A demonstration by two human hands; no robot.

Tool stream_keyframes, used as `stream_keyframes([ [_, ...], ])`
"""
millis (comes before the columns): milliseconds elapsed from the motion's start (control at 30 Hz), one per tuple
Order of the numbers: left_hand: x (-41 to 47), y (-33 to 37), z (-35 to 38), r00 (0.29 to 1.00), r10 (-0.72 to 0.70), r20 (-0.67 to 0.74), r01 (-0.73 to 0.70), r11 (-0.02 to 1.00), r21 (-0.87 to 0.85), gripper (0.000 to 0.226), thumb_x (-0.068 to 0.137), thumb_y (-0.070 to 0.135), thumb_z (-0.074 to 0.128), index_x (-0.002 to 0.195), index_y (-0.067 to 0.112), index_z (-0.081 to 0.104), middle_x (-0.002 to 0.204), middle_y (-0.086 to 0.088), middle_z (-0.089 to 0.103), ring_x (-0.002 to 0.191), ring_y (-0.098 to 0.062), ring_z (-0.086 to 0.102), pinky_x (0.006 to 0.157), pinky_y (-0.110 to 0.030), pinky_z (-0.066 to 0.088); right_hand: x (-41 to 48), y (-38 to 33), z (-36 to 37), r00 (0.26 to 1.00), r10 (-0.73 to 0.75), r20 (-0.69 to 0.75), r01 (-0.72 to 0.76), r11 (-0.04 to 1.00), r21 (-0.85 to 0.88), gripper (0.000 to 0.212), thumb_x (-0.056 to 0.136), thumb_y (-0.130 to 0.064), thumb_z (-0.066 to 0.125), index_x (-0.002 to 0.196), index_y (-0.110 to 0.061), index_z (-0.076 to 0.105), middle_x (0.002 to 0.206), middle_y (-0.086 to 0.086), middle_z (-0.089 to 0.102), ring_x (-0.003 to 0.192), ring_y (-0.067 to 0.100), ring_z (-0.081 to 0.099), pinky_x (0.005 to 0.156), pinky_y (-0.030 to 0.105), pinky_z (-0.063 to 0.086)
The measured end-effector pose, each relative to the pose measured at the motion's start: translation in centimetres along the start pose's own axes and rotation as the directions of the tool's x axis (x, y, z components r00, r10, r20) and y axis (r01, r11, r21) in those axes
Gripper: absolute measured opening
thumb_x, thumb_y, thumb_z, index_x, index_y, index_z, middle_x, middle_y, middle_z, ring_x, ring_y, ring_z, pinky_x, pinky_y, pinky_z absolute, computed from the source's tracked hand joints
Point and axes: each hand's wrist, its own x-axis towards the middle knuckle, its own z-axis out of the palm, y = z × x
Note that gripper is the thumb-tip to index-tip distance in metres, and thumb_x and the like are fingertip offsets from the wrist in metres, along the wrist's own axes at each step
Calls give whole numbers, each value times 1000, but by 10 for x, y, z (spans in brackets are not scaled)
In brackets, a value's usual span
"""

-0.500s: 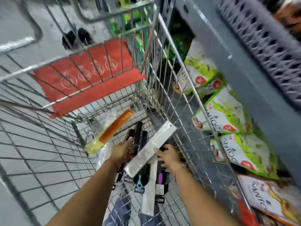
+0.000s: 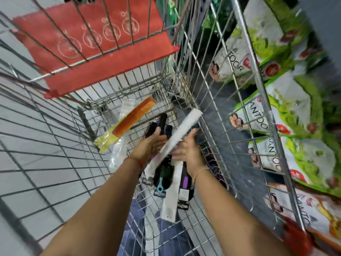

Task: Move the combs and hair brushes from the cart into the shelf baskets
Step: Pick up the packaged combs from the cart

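Observation:
Both my hands reach down into the wire cart (image 2: 212,111). My left hand (image 2: 147,146) grips black hair brushes (image 2: 161,124) that stick up beyond its fingers. My right hand (image 2: 186,148) holds a long white packaged comb (image 2: 181,133) that slants between the two hands. An orange comb (image 2: 135,116) in a yellow-ended sleeve lies on the cart floor to the left. Under my hands lie a black brush with a teal handle (image 2: 163,177), a purple-labelled brush (image 2: 185,183) and another white comb pack (image 2: 172,193).
The red child-seat flap (image 2: 103,58) hangs at the cart's far end. Green and white soap packs (image 2: 287,126) fill the low shelf right of the cart. Grey floor tiles show through the left wire side. No shelf baskets are in view.
Both hands have lifted slightly with the white comb and the black brushes. The camera has tilted lower and closer into the cart, and the grey basket at top right has left the view.

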Motion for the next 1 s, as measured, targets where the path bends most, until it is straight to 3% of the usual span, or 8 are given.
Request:
stream_keyframes([
  [100,-3,2,-8,997,28,70,-29,999,20,41,95,44,34,95,18,65,77,2,69,64,-11,63,57,-21,47,-8,-16,10,988,-20,156,37,993,-109,79,92,-51,-2,124,-7,55,96,5,63,68,17,62,57,26,50],
  [200,1,1,-22,993,9,-121,5,993,114,15,79,24,63,83,10,65,70,-9,66,60,-22,58,57,-25,46,2,-14,6,989,-105,-102,62,931,-360,52,93,-47,38,102,-5,68,89,10,67,75,26,66,64,34,52],
  [267,4,-3,-32,972,8,-233,30,987,160,6,75,14,66,78,11,63,74,-13,60,49,-18,58,50,-22,45,11,-1,-3,935,-200,-293,-58,730,-682,36,87,-36,56,101,-5,66,104,18,66,95,34,64,81,39,53],
  [367,7,-13,-39,962,-72,-262,104,988,111,10,81,6,58,72,11,58,76,-14,58,44,-16,59,46,-22,49,7,22,-3,949,-238,-206,-118,336,-934,61,76,-32,72,124,-7,45,126,15,45,111,32,51,86,38,50],
  [533,11,-24,-43,912,-133,-389,166,985,52,4,78,6,54,76,2,54,71,-13,51,55,-25,47,47,-22,40,16,32,-10,969,-222,-109,-93,79,-993,111,61,-49,77,145,-31,7,134,12,28,113,27,38,79,32,46],
  [600,13,-22,-42,908,-136,-397,167,985,44,11,79,6,51,68,6,49,68,-11,48,55,-24,45,46,-20,35,24,25,-13,975,-212,-68,-74,-22,-997,114,56,-53,78,144,-33,8,130,11,29,112,27,38,84,36,45],
  [767,15,-24,-42,906,-140,-400,141,990,-26,12,72,12,56,81,4,55,87,-15,54,63,-24,51,65,-30,42,28,15,-9,955,-276,-113,-93,85,-992,86,52,-40,86,124,-21,42,130,11,34,120,30,34,99,42,33],
  [1000,21,-24,-46,915,-168,-366,154,986,-68,34,53,22,59,83,7,57,98,-16,57,74,-27,55,80,-40,46,12,-47,-21,946,-219,-238,-60,605,-794,50,68,-4,78,110,-7,50,115,14,62,104,32,60,86,42,53],
])
